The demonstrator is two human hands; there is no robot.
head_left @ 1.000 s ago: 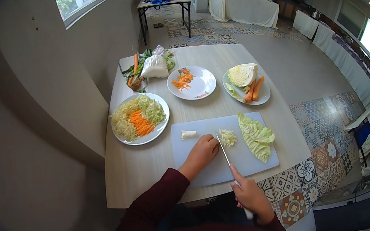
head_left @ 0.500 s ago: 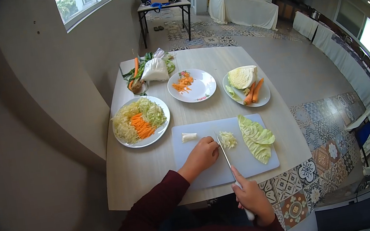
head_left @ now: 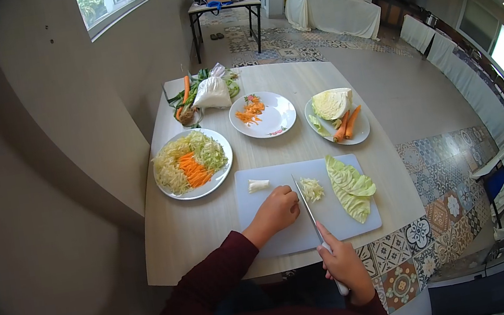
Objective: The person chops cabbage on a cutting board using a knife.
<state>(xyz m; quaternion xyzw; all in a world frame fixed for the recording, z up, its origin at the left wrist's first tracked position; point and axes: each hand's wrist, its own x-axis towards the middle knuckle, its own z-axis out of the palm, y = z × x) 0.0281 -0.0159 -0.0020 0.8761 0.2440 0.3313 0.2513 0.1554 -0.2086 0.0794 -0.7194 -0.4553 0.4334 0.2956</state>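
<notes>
My right hand (head_left: 344,262) is wrapped round the white handle of a kitchen knife (head_left: 305,201), its blade pointing away from me over the white cutting board (head_left: 277,235). Close to the left of the blade, my left hand (head_left: 278,211) rests on the board with fingers curled together; whatever they hold is hidden beneath them. A small heap of shredded cabbage (head_left: 312,189) lies just right of the blade. Farther right is a pale green cabbage leaf (head_left: 351,188). One whitish piece of cabbage stem (head_left: 259,184) sits at the board's upper left.
Left of the board stands a plate (head_left: 226,173) of shredded cabbage and carrot. Behind are a plate (head_left: 281,111) with carrot peelings and a plate (head_left: 363,135) with a cabbage chunk and carrots. A plastic bag (head_left: 212,93) lies beside vegetables at the far left corner.
My right hand and the knife have shifted slightly forward. My left hand stays at the same place on the board, and the food lies as before.
</notes>
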